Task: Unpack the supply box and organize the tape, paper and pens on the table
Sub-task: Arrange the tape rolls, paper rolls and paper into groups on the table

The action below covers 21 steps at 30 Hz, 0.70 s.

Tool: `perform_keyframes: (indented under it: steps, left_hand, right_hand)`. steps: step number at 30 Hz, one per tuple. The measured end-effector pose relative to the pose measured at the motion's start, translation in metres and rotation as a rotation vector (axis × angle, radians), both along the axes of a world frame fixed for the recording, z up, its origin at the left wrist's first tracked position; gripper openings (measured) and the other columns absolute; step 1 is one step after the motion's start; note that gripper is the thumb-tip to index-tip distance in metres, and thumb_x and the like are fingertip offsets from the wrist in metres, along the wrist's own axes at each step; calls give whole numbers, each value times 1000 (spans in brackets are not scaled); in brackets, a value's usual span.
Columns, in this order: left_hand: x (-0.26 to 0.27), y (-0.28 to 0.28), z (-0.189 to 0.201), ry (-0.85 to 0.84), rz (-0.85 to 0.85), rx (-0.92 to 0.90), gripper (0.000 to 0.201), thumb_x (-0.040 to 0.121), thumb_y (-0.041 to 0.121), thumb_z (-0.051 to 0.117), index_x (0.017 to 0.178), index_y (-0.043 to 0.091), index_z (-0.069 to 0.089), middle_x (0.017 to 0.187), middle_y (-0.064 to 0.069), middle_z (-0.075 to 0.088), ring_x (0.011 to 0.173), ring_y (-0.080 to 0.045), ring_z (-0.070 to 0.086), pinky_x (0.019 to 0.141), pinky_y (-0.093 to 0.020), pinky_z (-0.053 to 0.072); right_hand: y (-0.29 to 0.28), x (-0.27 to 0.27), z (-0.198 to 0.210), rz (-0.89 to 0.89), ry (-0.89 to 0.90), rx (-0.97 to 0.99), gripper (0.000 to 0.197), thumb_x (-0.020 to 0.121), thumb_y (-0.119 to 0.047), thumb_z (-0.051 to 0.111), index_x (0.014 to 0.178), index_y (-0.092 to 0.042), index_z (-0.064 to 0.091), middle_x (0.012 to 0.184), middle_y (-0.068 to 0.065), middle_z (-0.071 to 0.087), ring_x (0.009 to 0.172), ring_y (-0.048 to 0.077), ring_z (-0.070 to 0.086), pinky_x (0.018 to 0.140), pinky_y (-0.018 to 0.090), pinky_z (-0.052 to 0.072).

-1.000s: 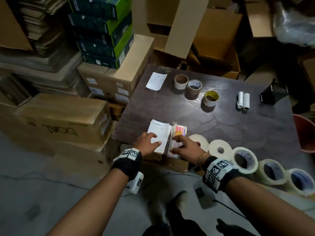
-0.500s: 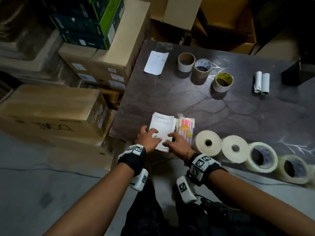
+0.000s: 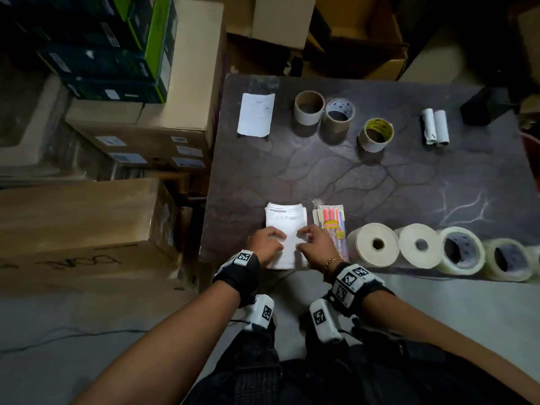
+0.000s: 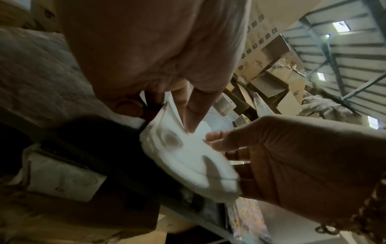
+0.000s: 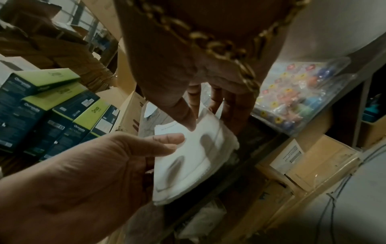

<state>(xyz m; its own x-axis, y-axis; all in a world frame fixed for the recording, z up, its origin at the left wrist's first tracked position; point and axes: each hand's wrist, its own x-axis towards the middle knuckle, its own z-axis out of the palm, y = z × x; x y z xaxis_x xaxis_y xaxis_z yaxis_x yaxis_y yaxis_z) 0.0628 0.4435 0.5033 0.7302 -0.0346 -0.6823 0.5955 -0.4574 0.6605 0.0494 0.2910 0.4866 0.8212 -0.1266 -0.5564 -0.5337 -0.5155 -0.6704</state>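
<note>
**Both hands squaring the paper stack at the table's near edge**

Your paper stack (image 3: 286,229) lies at the near edge of the table (image 3: 365,182), its near end hanging a little past the rim. Your left hand (image 3: 267,244) holds its left side and your right hand (image 3: 314,244) its right, thumbs on top and fingers curled around the sheet edges. That two-sided hold reads as squaring the loose sheets.

Just right of the stack lies the pen packet (image 3: 333,226), with your right hand partly over its near end. Mind that a sideways nudge could shift it.

Further right, the tape rolls (image 3: 377,244) run in a row along the same edge. This suggests each kind is being kept together.

At the far side sit a single paper sheet (image 3: 255,115), three more tape rolls and cores (image 3: 339,115) and two small white rolls (image 3: 435,127).
</note>
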Motion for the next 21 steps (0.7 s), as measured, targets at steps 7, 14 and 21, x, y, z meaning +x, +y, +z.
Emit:
perform_keyframes:
  steps: [7, 14, 21]
  left_hand:
    - [44, -6, 63, -246, 141, -213, 40, 70, -15, 57, 86, 19, 69, 100, -4, 66, 85, -20, 59, 79, -30, 51]
    - [93, -31, 151, -557, 94, -392, 64, 76, -12, 51, 118, 35, 60, 133, 0, 56, 117, -20, 57, 97, -40, 52]
    - [92, -73, 186, -713, 146, -389, 44, 81, -3, 62, 105, 33, 54, 118, 1, 65, 107, -17, 64, 92, -45, 54]
  right_hand:
    - [-7, 47, 73, -181, -278, 242, 30, 73, -3, 68, 97, -20, 62, 92, -4, 57, 78, 16, 56, 65, 22, 49]
    - [-50, 98, 162, -226, -494, 344, 34, 78, 8, 58, 98, -18, 63, 98, 2, 60, 87, 17, 58, 73, 30, 52]
    - [-101, 101, 202, -99, -491, 359, 28, 83, 3, 58, 102, -14, 71, 112, -1, 61, 98, 16, 59, 79, 32, 55]
